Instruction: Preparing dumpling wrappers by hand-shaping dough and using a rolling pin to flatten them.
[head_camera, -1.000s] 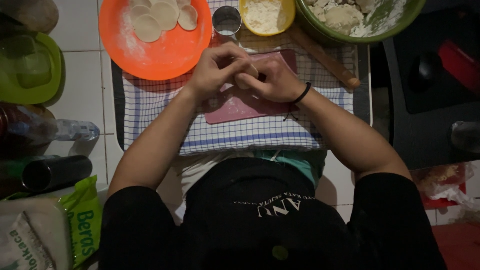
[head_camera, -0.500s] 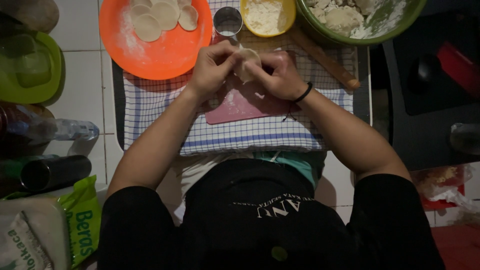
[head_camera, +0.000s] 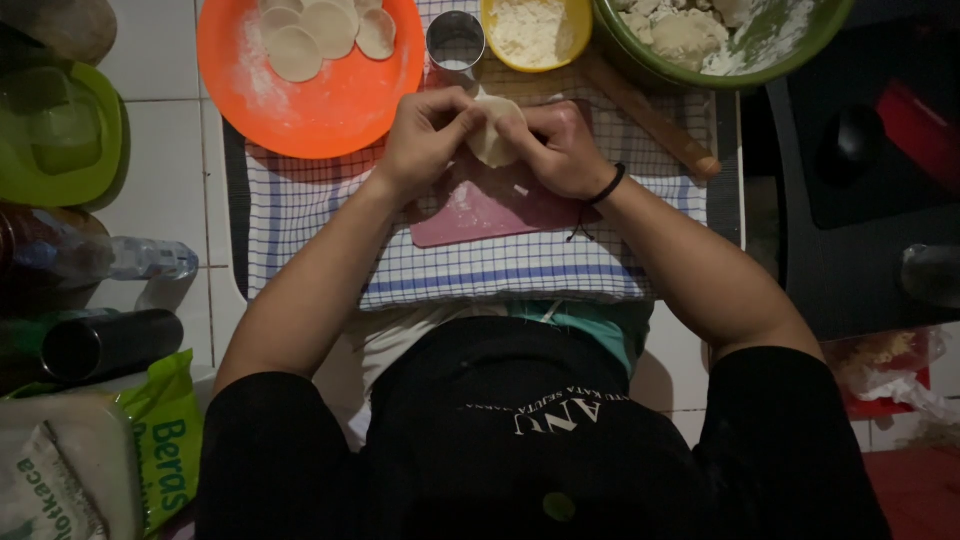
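Nearest you lay the checked cloth (head_camera: 480, 265) with the pink board (head_camera: 495, 210) on it. Above the board, your left hand (head_camera: 425, 140) and right hand (head_camera: 560, 150) met, each grip pinched shut on the pale dough round (head_camera: 492, 135) held between them. Beyond stood the metal cutter ring (head_camera: 455, 40), the orange plate (head_camera: 340, 100) of dough discs, the yellow flour bowl (head_camera: 535, 35) and the green dough bowl (head_camera: 720, 45).

Both hands (head_camera: 495, 140) meet, fingers pinched together.
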